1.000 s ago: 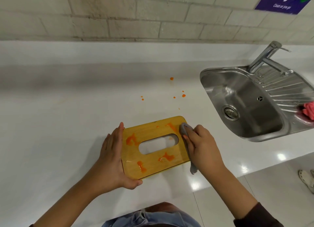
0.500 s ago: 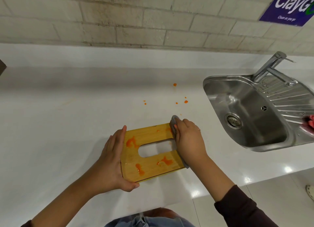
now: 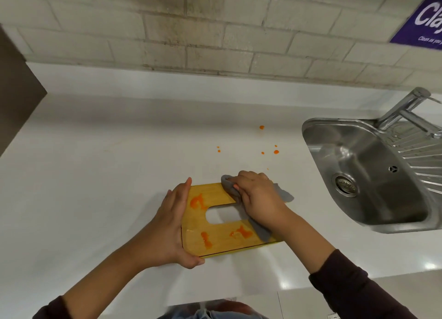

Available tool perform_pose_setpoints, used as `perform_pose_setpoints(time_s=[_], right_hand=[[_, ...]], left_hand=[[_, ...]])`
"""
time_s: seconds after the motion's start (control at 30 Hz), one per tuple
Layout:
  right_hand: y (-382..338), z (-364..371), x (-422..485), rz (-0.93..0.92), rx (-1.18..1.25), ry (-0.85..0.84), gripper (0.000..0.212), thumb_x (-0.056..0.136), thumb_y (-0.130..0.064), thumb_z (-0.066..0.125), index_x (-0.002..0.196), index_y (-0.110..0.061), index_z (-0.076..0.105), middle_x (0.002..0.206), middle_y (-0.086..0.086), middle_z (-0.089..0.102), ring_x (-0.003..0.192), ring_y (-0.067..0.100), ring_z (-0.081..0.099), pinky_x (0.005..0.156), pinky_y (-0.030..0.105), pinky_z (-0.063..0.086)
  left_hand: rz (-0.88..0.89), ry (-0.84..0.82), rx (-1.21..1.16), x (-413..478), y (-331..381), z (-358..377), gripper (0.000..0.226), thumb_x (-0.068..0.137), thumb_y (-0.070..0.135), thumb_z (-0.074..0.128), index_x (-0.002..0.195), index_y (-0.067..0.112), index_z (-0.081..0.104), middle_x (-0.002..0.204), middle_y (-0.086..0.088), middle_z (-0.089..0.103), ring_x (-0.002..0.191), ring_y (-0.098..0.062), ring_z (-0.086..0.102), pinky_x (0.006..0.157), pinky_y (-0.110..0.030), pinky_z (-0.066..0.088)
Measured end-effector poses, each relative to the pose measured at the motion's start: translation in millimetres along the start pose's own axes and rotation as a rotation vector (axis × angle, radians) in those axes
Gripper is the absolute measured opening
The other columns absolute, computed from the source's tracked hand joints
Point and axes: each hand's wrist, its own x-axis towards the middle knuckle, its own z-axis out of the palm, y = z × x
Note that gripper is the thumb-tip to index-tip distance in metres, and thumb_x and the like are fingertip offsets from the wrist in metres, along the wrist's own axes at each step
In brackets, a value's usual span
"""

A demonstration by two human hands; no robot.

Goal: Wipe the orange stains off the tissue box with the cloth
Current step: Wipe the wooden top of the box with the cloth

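A wooden tissue box (image 3: 222, 239) with an oval slot lies flat on the white counter. Three orange stains (image 3: 198, 202) mark its lid: one at the far left, two along the near edge. My left hand (image 3: 172, 225) clasps the box's left side, thumb at the near corner. My right hand (image 3: 258, 199) presses a grey cloth (image 3: 262, 232) onto the lid's far right part. The cloth sticks out past my fingers at the far edge and to the right. The lid under my right hand is hidden.
Small orange drops (image 3: 276, 151) dot the counter (image 3: 107, 175) beyond the box. A steel sink (image 3: 368, 175) with a tap (image 3: 404, 108) lies to the right. A tiled wall (image 3: 215, 31) runs behind. A dark cabinet side (image 3: 14, 84) is at far left.
My right hand has slid the cloth from the lid's right edge toward the far edge and leftward. The orange stain near the far right corner is no longer visible. My left hand keeps its hold.
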Motion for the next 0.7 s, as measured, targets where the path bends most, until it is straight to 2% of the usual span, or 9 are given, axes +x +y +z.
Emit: perform_pose_setpoints(time_s=[0.17, 0.23, 0.27, 0.33, 0.37, 0.43, 0.57, 0.6, 0.7], right_hand=[[0, -8, -9, -0.106, 0.166, -0.152, 0.021, 0.092, -0.002, 0.048, 0.096, -0.006, 0.068, 0.085, 0.007, 0.063, 0.082, 0.016, 0.054, 0.077, 0.034, 0.040], [4, -17, -14, 0.002, 0.305, -0.145, 0.020, 0.093, 0.000, 0.047, 0.090, -0.004, 0.066, 0.080, -0.002, 0.060, 0.078, 0.007, 0.053, 0.074, 0.026, 0.039], [8, -24, -17, 0.109, 0.410, -0.096, 0.023, 0.095, -0.001, 0.045, 0.085, -0.008, 0.065, 0.076, -0.006, 0.058, 0.074, 0.002, 0.053, 0.072, 0.021, 0.040], [14, -40, -24, 0.305, 0.636, 0.068, 0.028, 0.098, -0.008, 0.042, 0.081, -0.018, 0.062, 0.070, -0.012, 0.059, 0.070, -0.003, 0.055, 0.069, 0.013, 0.042], [17, -48, -27, 0.360, 0.733, 0.163, 0.030, 0.099, -0.013, 0.040, 0.082, -0.021, 0.063, 0.071, -0.011, 0.063, 0.073, -0.001, 0.058, 0.070, 0.012, 0.044], [21, -64, -33, 0.416, 0.895, 0.310, 0.034, 0.100, -0.021, 0.036, 0.087, -0.027, 0.067, 0.083, -0.009, 0.069, 0.085, 0.007, 0.062, 0.078, 0.020, 0.049], [19, -87, -40, 0.404, 1.046, 0.404, 0.029, 0.095, -0.034, 0.041, 0.090, -0.030, 0.069, 0.092, -0.003, 0.070, 0.094, 0.016, 0.063, 0.086, 0.035, 0.049], [17, -89, -40, 0.389, 1.049, 0.389, 0.028, 0.093, -0.037, 0.042, 0.091, -0.030, 0.069, 0.093, -0.002, 0.070, 0.094, 0.017, 0.063, 0.086, 0.035, 0.050], [13, -100, -37, 0.332, 1.067, 0.326, 0.027, 0.090, -0.040, 0.044, 0.091, -0.027, 0.068, 0.089, 0.000, 0.069, 0.088, 0.016, 0.063, 0.079, 0.030, 0.052]], left_hand=[[-0.028, 0.005, -0.001, -1, -2, 0, 0.151, 0.034, 0.064, 0.084, 0.130, 0.057, -0.032, 0.129, 0.053, -0.027, 0.140, -0.010, -0.024, 0.114, -0.040, 0.011], [-0.026, -0.016, 0.041, -1, -2, -1, 0.150, 0.033, 0.068, 0.082, 0.130, 0.056, -0.032, 0.129, 0.051, -0.028, 0.139, -0.011, -0.028, 0.115, -0.040, 0.004], [-0.017, -0.029, 0.069, -1, -1, -2, 0.149, 0.033, 0.072, 0.080, 0.130, 0.055, -0.033, 0.129, 0.050, -0.029, 0.137, -0.007, -0.033, 0.115, -0.039, -0.003], [0.005, -0.047, 0.099, -1, 2, -5, 0.149, 0.033, 0.076, 0.078, 0.130, 0.056, -0.034, 0.131, 0.047, -0.029, 0.124, 0.011, -0.043, 0.111, -0.036, -0.017], [0.007, -0.050, 0.101, -2, 3, -8, 0.149, 0.033, 0.076, 0.078, 0.129, 0.056, -0.034, 0.136, 0.043, -0.027, 0.118, 0.017, -0.044, 0.109, -0.034, -0.022], [-0.043, -0.043, 0.057, -3, 6, -16, 0.147, 0.032, 0.075, 0.078, 0.127, 0.060, -0.033, 0.146, 0.032, -0.017, 0.118, 0.013, -0.044, 0.108, -0.033, -0.024], [-0.152, 0.029, -0.121, -1, 24, -31, 0.113, 0.049, 0.072, 0.067, 0.130, 0.069, -0.011, 0.156, 0.021, -0.007, 0.140, -0.017, -0.027, 0.116, -0.048, -0.005], [-0.132, 0.057, -0.117, 1, 31, -35, 0.102, 0.054, 0.069, 0.064, 0.130, 0.069, -0.004, 0.156, 0.022, -0.004, 0.142, -0.016, -0.021, 0.117, -0.047, -0.003], [0.075, 0.117, -0.086, 16, 61, -43, 0.073, 0.074, 0.051, 0.062, 0.129, 0.065, 0.016, 0.150, 0.032, 0.013, 0.144, 0.002, 0.003, 0.120, -0.034, 0.000]])
